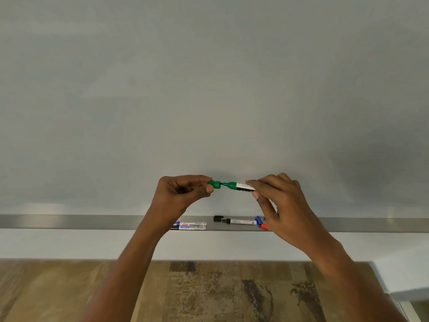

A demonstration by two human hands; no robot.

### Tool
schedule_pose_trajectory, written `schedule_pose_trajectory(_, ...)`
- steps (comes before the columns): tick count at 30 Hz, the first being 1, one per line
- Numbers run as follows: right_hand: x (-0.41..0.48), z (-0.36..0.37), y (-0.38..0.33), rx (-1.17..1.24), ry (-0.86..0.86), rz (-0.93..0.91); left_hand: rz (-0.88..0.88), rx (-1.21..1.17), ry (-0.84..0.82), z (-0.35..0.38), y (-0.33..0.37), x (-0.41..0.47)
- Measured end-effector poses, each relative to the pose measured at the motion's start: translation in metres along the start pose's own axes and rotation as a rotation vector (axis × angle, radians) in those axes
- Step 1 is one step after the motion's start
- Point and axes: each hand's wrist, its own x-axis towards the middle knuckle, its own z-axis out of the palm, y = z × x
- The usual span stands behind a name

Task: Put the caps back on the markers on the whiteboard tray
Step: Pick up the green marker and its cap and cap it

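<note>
Head view, grey whiteboard, metal tray, wood-pattern floor

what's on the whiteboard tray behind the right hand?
Showing beside the right hand on the tray: a blue cap and a red piece. Whatever lies further right there is covered by the hand.

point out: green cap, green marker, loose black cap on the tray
green cap [216, 184], head view, on its ribbed side
green marker [233, 185], head view, on its green collar
black cap [218, 218], head view, on its body
</note>
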Motion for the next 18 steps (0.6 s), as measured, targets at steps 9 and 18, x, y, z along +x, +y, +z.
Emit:
schedule_pose_trajectory(9,-0.003,-0.002,-0.009,0.018,-0.003,-0.025,0.002,-0.036,-0.011,0.003,0.003,-0.009)
schedule_pose_trajectory(18,-0.007,-0.003,-0.012,0.132,0.011,-0.015,-0.199,-0.356,0.001,0.022,-0.007,-0.016)
